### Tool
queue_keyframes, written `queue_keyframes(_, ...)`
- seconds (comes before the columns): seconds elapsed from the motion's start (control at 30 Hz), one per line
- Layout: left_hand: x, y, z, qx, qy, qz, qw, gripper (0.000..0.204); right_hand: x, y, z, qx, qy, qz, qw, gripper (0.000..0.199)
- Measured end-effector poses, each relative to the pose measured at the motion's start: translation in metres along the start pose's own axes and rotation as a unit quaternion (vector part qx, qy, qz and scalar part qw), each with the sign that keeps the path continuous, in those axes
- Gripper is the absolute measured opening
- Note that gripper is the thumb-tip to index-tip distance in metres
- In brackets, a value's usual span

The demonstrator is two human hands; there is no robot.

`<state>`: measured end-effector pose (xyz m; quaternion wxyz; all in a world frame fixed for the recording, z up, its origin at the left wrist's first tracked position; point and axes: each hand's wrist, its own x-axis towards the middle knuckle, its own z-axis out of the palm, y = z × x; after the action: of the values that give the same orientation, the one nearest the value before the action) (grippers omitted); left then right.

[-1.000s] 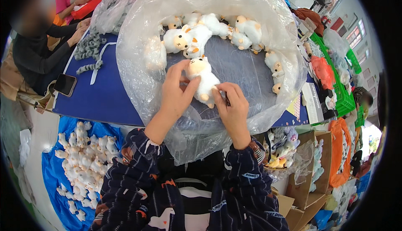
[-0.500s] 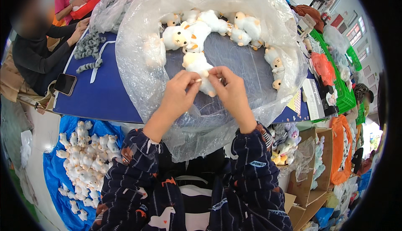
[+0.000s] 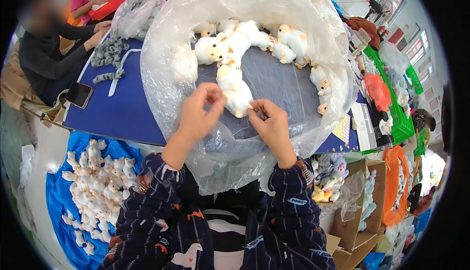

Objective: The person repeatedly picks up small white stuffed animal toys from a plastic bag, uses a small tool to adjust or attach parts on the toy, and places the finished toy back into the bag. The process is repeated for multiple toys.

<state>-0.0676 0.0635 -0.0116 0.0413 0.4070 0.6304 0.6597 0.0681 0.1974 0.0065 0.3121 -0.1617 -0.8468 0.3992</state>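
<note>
A small white plush animal [image 3: 236, 93] with peach-tipped feet lies on its side inside a large clear plastic bag [image 3: 164, 81]. My right hand [image 3: 270, 125] pinches a small part at its lower right end between thumb and forefinger. At the toy's left edge is my left hand [image 3: 198, 115], its fingers curled and the thumb close to the forefinger; whatever is between them is too small to make out. Just beyond, another white plush animal [image 3: 214, 50] shows its face, and several more plush toys [image 3: 292, 39] lie in a curve along the bag's far side.
The blue table [image 3: 120, 118] carries a phone [image 3: 78, 95] and grey striped plush pieces [image 3: 105, 57] at left. Many white plush toys [image 3: 95, 186] lie on a blue sheet [image 3: 56, 196] below. Green crates [image 3: 404, 118] and a cardboard box [image 3: 350, 231] stand at right. A person [image 3: 44, 59] sits at far left.
The plush animal has turned somewhat and lies more upright in view. My hands have moved apart, the left a little left, the right lower to the toy's end. The whole view has shifted slightly.
</note>
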Motion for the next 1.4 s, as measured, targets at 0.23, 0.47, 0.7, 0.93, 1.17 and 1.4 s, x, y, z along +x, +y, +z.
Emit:
queue_keyframes(0.23, -0.013, 0.010, 0.005, 0.125, -0.083, 0.108, 0.983, 0.019, -0.001, -0.022, 0.002, 0.198, -0.029, 0.134, 0.971, 0.013)
queue_keyframes(0.47, -0.048, 0.039, -0.076, -0.122, 0.214, 0.083, 0.966, 0.017, 0.032, -0.051, -0.023, 0.146, -0.049, 0.074, 0.985, 0.021)
queue_keyframes(0.7, -0.069, 0.088, -0.114, -0.352, 0.156, 0.292, 0.876, 0.032, 0.095, -0.015, 0.048, -0.194, 0.097, -0.135, 0.967, 0.017)
queue_keyframes(0.93, -0.033, 0.082, -0.053, 0.003, -0.093, 0.109, 0.990, 0.012, 0.095, 0.018, 0.049, -0.112, 0.079, -0.095, 0.986, 0.015)
queue_keyframes(1.17, 0.001, 0.048, -0.010, 0.131, -0.126, 0.148, 0.972, 0.032, 0.040, -0.010, -0.011, 0.059, 0.104, 0.032, 0.992, 0.012)
queue_keyframes(1.4, -0.003, 0.051, -0.002, 0.183, -0.191, -0.042, 0.964, 0.044, 0.018, -0.026, -0.053, 0.109, 0.051, 0.066, 0.991, 0.009)
